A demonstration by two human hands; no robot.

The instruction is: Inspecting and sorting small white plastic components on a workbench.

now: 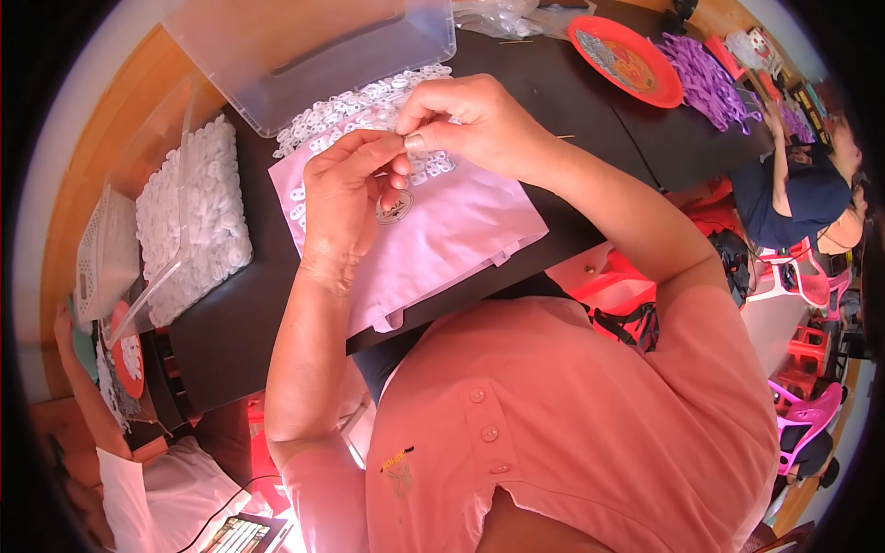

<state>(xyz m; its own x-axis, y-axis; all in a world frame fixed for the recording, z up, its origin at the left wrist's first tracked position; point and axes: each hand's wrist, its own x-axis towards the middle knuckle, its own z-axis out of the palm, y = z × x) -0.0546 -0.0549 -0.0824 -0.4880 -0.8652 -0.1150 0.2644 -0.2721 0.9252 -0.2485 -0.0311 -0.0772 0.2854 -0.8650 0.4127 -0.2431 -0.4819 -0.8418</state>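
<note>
My left hand [346, 180] and my right hand [475, 124] meet fingertip to fingertip above a pink cloth bag [452, 244]. Both pinch at the same spot, and what lies between the fingers is too small to make out. Below and behind the hands, many small white oval pieces [355, 112] with dark marks are spread over the bag's far part and the table beyond. A round printed mark shows on the cloth beside my left fingers. The bag's handles hang toward the near table edge.
A large clear plastic bin [429, 41] stands behind the white pieces. Left, a clear container holds piled white pieces [194, 221], near a white perforated basket [97, 258]. A red dish [670, 95] and purple strips [705, 78] lie far right. People [171, 484] sit at both sides.
</note>
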